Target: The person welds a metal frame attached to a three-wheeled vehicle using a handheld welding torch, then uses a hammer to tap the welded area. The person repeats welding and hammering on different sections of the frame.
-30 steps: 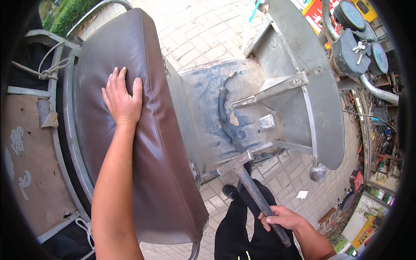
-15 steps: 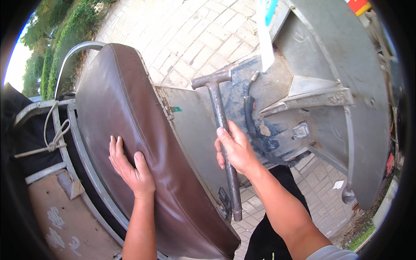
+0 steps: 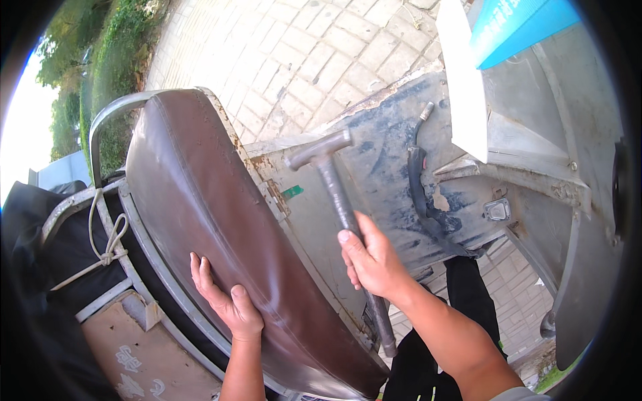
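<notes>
My right hand (image 3: 373,260) is wrapped round the shaft of a steel hammer (image 3: 337,194), about midway along it. The T-shaped head points up and away, and the bare lower end hangs toward my dark trousers. My left hand (image 3: 231,304) lies on the brown padded seat (image 3: 200,194), its fingers apart and holding nothing. This seat is tilted up on its edge, with its hinge (image 3: 275,198) on the side toward the hammer. A grey metal panel (image 3: 321,234) sits behind the shaft.
A metal rail frame (image 3: 140,250) with a knotted cord (image 3: 110,250) stands at left. On the worn metal footboard (image 3: 388,134) lies a black grip-like piece (image 3: 416,177). A white panel (image 3: 461,80) and a blue sheet (image 3: 521,30) jut in at upper right. Paving (image 3: 287,60) lies beyond.
The view has shifted, so the seat and footboard sit lower and more of the white panel and blue sheet shows. Both hands keep their hold: left on the seat, right on the hammer.
</notes>
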The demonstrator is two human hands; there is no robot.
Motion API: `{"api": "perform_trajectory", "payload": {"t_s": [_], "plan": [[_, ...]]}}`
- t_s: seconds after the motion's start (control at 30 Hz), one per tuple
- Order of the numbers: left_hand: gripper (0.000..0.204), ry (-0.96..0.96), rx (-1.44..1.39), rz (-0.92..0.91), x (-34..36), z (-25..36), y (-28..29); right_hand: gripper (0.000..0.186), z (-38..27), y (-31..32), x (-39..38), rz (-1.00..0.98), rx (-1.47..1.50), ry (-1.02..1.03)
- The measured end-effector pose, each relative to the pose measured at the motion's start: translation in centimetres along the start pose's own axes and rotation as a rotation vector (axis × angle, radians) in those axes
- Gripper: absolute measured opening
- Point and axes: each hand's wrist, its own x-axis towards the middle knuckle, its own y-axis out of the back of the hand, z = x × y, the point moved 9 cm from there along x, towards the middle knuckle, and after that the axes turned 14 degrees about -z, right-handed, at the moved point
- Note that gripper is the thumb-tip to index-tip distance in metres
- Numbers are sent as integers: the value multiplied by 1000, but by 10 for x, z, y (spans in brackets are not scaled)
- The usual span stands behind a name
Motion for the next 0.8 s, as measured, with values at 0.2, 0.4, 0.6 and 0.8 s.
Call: {"api": "perform_trajectory", "payload": {"t_s": [0.2, 0.4, 0.6, 0.8], "plan": [[77, -1, -32, 4, 2, 0, -1, 41, 7, -16, 4, -6, -374, -7], [75, 53, -74, -16, 7, -12, 7, 40, -8, -9, 4, -66, -395, -34], [79, -96, 152, -48, 112, 68, 9, 45, -16, -4, 1, -21, -422, -11], [80, -120, 128, -11, 109, 55, -1, 50, -21, 14, -18, 134, -47, 62]]}}
